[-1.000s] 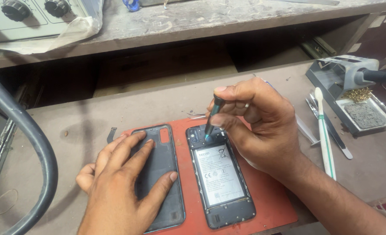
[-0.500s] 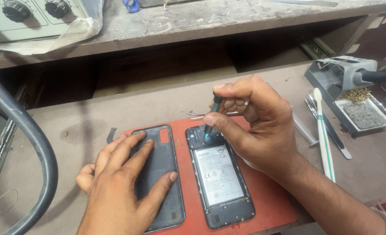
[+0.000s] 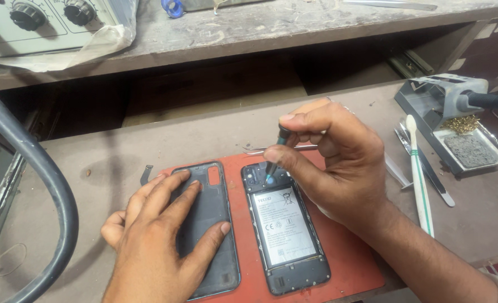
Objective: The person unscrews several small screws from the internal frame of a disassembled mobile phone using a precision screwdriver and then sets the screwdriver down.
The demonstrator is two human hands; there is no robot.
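An opened phone lies on a red mat with its battery showing. My right hand grips a small dark screwdriver, whose tip touches the phone's upper part near the camera. My left hand rests flat, fingers spread, on the dark back cover lying left of the phone on the same mat.
A soldering iron stand with brass wool and a sponge sits at the right. Beside it lie a white swab stick and tweezers. A thick dark hose curves at the left. A knobbed instrument sits on the upper shelf.
My right hand and the screwdriver have shifted only slightly over the phone's top. My left hand stays on the back cover.
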